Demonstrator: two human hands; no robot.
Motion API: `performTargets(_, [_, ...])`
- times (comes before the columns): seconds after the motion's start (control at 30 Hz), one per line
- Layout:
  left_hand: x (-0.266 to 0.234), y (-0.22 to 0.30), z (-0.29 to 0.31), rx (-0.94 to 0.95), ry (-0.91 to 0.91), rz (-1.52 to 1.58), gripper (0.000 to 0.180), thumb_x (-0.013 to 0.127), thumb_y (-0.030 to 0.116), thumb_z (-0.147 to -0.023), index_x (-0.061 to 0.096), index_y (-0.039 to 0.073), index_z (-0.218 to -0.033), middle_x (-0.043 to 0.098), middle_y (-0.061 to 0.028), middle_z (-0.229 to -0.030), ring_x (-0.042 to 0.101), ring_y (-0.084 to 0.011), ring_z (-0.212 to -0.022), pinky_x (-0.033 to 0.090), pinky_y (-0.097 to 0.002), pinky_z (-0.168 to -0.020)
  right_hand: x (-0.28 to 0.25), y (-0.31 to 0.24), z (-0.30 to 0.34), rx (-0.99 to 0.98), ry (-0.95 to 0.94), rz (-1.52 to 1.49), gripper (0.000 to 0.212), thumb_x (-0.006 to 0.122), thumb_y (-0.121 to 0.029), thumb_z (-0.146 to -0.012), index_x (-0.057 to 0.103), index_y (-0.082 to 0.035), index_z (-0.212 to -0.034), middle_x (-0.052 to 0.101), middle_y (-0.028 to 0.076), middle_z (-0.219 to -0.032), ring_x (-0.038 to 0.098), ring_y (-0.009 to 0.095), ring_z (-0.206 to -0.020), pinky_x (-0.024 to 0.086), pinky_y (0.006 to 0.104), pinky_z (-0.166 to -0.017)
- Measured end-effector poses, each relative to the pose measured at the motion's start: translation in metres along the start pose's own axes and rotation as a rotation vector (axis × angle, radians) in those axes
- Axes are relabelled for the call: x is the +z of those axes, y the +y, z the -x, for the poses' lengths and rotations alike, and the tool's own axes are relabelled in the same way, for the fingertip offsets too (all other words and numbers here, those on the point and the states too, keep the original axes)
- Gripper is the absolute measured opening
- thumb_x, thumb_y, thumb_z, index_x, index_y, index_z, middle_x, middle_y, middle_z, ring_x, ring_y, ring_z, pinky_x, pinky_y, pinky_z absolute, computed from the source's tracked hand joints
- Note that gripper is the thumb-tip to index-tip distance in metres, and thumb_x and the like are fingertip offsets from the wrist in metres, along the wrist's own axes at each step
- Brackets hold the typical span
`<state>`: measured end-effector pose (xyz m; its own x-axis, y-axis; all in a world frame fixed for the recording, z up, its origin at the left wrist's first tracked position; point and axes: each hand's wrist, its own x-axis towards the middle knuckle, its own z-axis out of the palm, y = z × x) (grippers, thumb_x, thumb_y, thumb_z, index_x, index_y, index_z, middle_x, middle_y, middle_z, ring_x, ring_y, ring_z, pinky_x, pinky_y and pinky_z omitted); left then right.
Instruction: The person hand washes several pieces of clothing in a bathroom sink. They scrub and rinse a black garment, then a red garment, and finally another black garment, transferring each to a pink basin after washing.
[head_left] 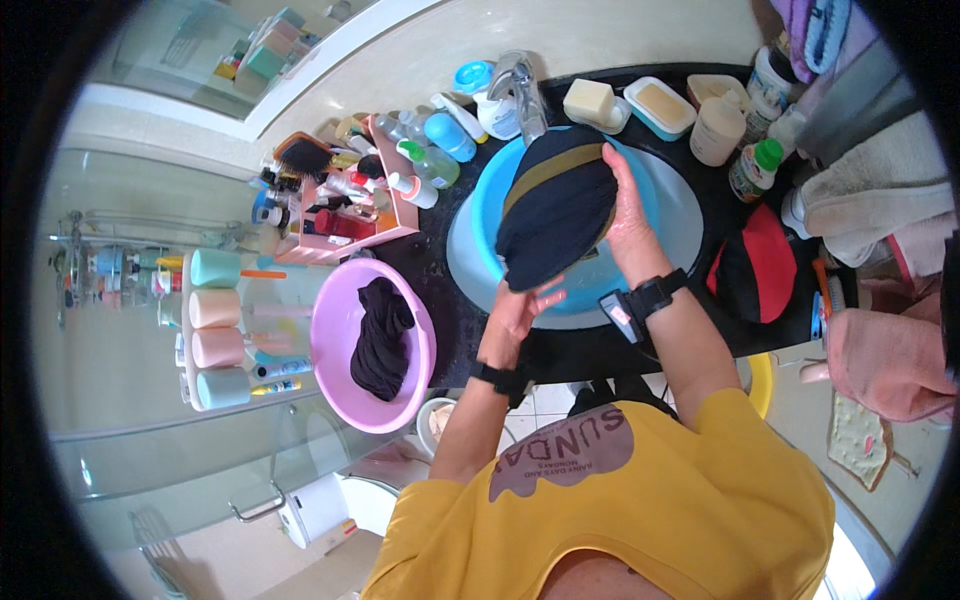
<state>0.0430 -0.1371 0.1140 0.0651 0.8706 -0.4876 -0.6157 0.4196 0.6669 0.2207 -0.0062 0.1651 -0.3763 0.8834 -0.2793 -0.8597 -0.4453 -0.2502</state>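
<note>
Okay, so I've got both hands on the dark striped cloth, a floppy black piece with an olive band, and its angle is what I'm watching from my remote seat. It's near the top middle of the frame, over the blue basin [483, 220] that sits in the sink [685, 215]. The dark striped cloth [558, 215] has its long axis on a diagonal, one end up by the tap [528, 95], the other pointing down toward the lower left.

My left hand [515, 308] grasps that lower tip, thumb in front, a couple of fingers spread behind. My right hand [630, 215] grips the long right-hand edge, higher up; most of its fingers are hidden behind the fabric, so I can't tell how hard it squeezes. Neither one is nearer, really, since both touch it, but the upper left side has no hand on it at all.

Imo the tilt matters most: the low end sits right at my left hand, near the basin's lower rim. Off left on the bench [452, 340], the lilac basin [325, 340] with a black cloth [380, 340] is well apart from it.
</note>
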Motion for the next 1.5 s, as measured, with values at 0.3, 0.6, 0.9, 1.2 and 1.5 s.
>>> performTargets(0.3, [0.009,0.014,0.034,-0.204,-0.208,0.438,0.085,0.065,0.047,-0.085,0.027,-0.001,-0.144,0.06,-0.0247,-0.11,0.056,-0.0534,-0.109,0.038,-0.0698,-0.095,0.064,-0.016,0.026,0.09,-0.079,0.371,0.047,0.065,-0.036,-0.087,0.059,-0.004,-0.12,0.065,0.01,-0.114,0.062,0.022,-0.102,0.049,0.0349,-0.093])
performTargets(0.6, [0.032,0.038,-0.009,-0.115,-0.184,0.645,0.054,0.058,0.048,-0.089,0.059,0.007,-0.124,0.062,-0.0119,-0.123,0.06,-0.0302,-0.111,0.049,-0.0497,-0.095,0.063,-0.008,0.054,0.089,-0.259,0.941,0.065,0.075,-0.025,-0.073,0.051,0.001,-0.128,0.06,0.01,-0.115,0.059,0.017,-0.102,0.046,0.0309,-0.093])
performTargets(0.9, [0.067,0.086,0.017,0.81,-0.006,-0.071,0.041,0.048,-0.011,-0.067,0.053,0.005,-0.105,0.057,-0.0123,-0.12,0.053,-0.0274,-0.118,0.041,-0.0374,-0.103,-0.013,0.003,0.017,0.177,-0.048,0.157,0.047,0.052,-0.047,-0.096,0.058,-0.008,-0.122,0.062,0.011,-0.123,0.06,0.025,-0.113,0.048,0.0427,-0.098])
performTargets(1.2, [0.108,0.074,0.027,1.049,-0.415,-1.012,0.039,0.057,-0.007,-0.059,0.055,0.007,-0.095,0.061,-0.0129,-0.115,0.051,-0.0391,-0.122,0.037,-0.049,-0.105,0.002,-0.017,0.015,0.46,-0.012,0.469,0.029,0.065,-0.032,-0.089,0.064,-0.007,-0.104,0.069,0.011,-0.095,0.069,0.021,-0.08,0.06,0.0371,-0.075])
performTargets(1.5, [0.122,0.057,0.015,1.2,-0.541,-1.197,0.029,0.064,0.005,-0.062,0.057,0.009,-0.089,0.062,-0.0097,-0.108,0.055,-0.0372,-0.114,0.041,-0.05,-0.1,0.046,-0.026,-0.019,0.774,-0.098,1.04,0.045,0.073,-0.039,-0.08,0.06,-0.007,-0.109,0.064,0.008,-0.097,0.062,0.016,-0.086,0.051,0.0315,-0.079])
